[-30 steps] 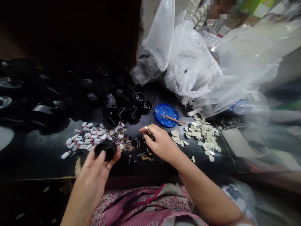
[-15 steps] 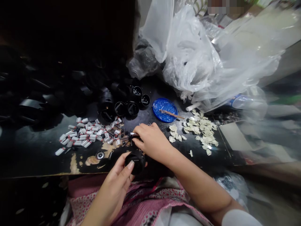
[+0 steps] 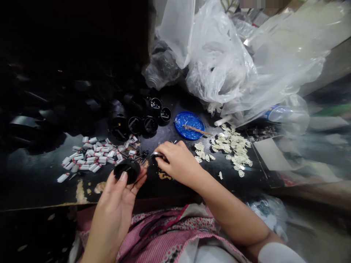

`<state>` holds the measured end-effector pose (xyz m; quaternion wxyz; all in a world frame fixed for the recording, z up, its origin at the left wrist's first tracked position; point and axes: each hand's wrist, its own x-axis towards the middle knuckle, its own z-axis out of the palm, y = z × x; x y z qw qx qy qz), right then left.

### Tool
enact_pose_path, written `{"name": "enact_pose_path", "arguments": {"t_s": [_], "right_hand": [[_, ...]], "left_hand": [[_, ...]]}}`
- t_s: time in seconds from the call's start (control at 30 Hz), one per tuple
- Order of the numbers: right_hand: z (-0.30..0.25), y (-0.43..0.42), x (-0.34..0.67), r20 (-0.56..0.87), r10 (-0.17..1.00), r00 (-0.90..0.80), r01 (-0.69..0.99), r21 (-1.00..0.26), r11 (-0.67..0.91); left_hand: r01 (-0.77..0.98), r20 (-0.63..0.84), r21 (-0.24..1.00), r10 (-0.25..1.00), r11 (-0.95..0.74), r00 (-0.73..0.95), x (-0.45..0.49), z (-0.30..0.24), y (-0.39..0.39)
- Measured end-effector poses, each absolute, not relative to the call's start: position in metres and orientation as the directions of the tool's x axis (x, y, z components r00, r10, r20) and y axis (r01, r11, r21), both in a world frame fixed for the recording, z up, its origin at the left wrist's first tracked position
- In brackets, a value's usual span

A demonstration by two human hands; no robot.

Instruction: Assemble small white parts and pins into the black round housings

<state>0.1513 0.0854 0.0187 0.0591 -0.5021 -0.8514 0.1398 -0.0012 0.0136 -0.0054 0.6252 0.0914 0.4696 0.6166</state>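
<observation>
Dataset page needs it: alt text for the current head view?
A person's left hand holds a black cylindrical housing at a dark worktable while the right hand grips a small metallic item near loose springs. White cylinders with red bands lie to the left; to the right, a blue dish with a brown stick across it, then piled pale flat tabs.

a large heap of crumpled, translucent white plastic bags point(image 3: 222, 69) fills the upper right of the frame; a short white tube point(image 3: 222, 120) lies by its lower edge, right of centre; at middle right, a flat, pale grey sheet point(image 3: 271, 153) lies below a rounded blue-and-white object point(image 3: 274, 113); a clear plastic bundle point(image 3: 267, 210) sits lower right
</observation>
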Motion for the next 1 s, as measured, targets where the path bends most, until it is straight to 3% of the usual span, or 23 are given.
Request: {"name": "enact_pose_path", "arguments": {"t_s": [0.13, 0.3, 0.43, 0.67, 0.73, 0.87, 1.0], "right_hand": [[0.017, 0.088, 0.143, -0.023, 0.859, -0.512, 0.846, -0.191, 0.499], [0.017, 0.088, 0.15, 0.01, 0.883, -0.469, 0.817, -0.374, 0.438], [0.018, 0.084, 0.159, -0.019, 0.918, -0.396, 0.848, -0.39, 0.358], [0.014, 0.084, 0.148, -0.03, 0.878, -0.477, 0.866, -0.186, 0.464], [0.015, 0.081, 0.146, -0.007, 0.874, -0.487, 0.845, -0.26, 0.468], [0.019, 0.068, 0.145, 0.099, 0.87, -0.484, 0.72, -0.52, 0.459], [0.019, 0.057, 0.143, 0.17, 0.881, -0.441, 0.629, -0.642, 0.438]], "left_hand": [[-0.656, -0.487, 0.712, 0.849, 0.249, -0.206, -0.002, -0.007, 0.009], [-0.675, -0.488, 0.699, 0.848, 0.238, -0.207, -0.001, -0.004, 0.009], [-0.675, -0.463, 0.706, 0.861, 0.214, -0.212, 0.0, -0.005, 0.014], [-0.655, -0.393, 0.739, 0.891, 0.159, -0.228, 0.001, -0.005, 0.022], [-0.658, -0.417, 0.731, 0.882, 0.182, -0.219, 0.0, -0.001, 0.018], [-0.721, -0.52, 0.636, 0.843, 0.276, -0.136, 0.002, 0.003, 0.009], [-0.748, -0.536, 0.613, 0.829, 0.254, -0.158, 0.007, 0.002, 0.009]]}}
